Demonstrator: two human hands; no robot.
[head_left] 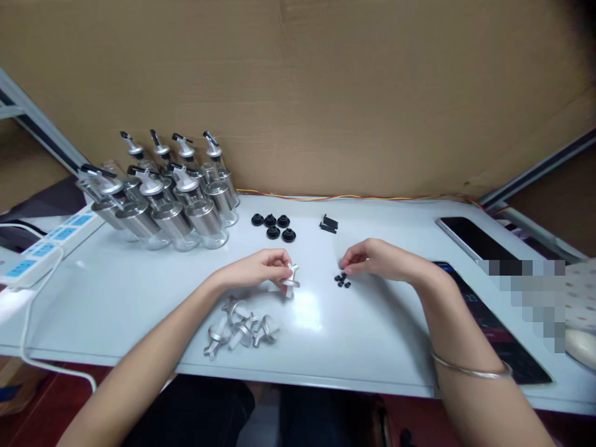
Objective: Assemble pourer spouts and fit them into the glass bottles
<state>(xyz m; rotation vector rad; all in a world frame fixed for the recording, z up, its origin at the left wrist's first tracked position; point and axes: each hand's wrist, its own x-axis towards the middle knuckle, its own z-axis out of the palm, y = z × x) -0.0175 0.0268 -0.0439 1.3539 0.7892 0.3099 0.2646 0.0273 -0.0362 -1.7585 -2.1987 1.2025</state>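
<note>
Between the thumb and fingers of my left hand [274, 268] is a silver pourer spout [291, 283] with a white stem pointing down. My right hand [361, 259] has its fingertips pinched together at a small cluster of black plugs [341, 283]; whether one is between the fingers is hidden. Below my left hand, several more silver pourer spouts [242, 329] lie in a loose pile. Behind both hands sit several round black stoppers [272, 232] and a few thin black flip caps [329, 223].
Glass oil bottles [205, 220] with steel sleeves, many fitted with pourers, are grouped at the back left. Beside them lies a white power strip [56, 243] with a cable. A phone [479, 239] and a dark tablet [500, 338] are at right. Cardboard [326, 99] stands behind.
</note>
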